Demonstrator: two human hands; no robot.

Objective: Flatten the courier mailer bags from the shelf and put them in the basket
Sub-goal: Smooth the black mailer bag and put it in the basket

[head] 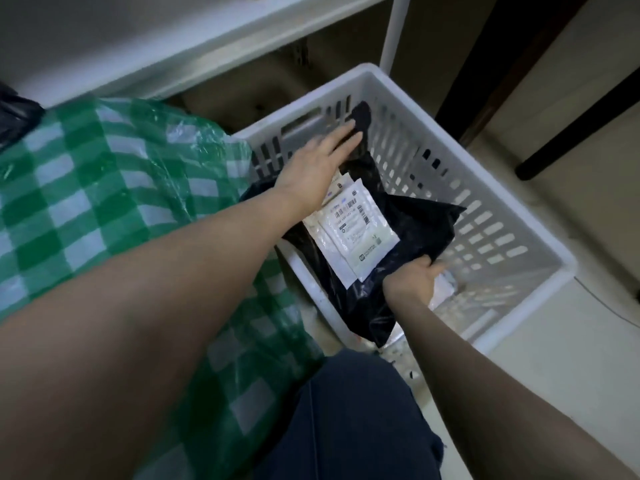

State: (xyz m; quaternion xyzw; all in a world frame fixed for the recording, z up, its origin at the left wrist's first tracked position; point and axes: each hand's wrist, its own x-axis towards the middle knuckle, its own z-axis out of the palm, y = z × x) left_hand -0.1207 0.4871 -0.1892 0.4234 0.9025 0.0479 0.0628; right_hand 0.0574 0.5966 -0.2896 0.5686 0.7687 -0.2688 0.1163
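Observation:
A black courier mailer bag [415, 223] with white shipping labels [356, 230] lies slanted across the white slotted basket [491, 188] on the floor. My left hand [315, 168] lies flat with straight fingers on the bag's far end, near the basket's back wall. My right hand [414, 277] grips the bag's near edge, fingers curled under it. Under the black bag, pale mailers [441, 292] show at the basket's bottom.
A large green-and-white checked plastic bag [114, 188] bulges on the left, against the basket. A white shelf board [180, 39] runs overhead at the back, with a white post [393, 32]. Dark furniture legs [568, 133] stand at right. My knee in dark trousers [353, 420] is below.

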